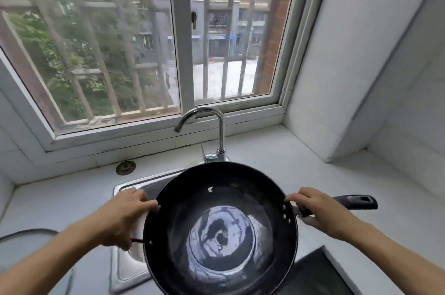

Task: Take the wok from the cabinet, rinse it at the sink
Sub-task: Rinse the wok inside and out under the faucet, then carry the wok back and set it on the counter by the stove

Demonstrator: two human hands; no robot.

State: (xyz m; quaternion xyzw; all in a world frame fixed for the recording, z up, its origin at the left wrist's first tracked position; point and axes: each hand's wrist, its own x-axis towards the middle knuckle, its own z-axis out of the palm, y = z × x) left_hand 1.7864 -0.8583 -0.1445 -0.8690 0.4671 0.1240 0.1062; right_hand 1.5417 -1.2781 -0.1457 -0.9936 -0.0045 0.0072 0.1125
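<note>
Black and shiny, the wok (pixel 220 227) sits over the sink (pixel 125 268). The left hand (pixel 122 217) wraps the small side handle. The right hand (pixel 320 212) is closed around the long handle (pixel 356 202), which points right. The tap (pixel 204 121) is just behind the wok.

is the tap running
Off, as far as shows: no stream falls from the tap spout, which points left of the wok held over the sink.
</note>
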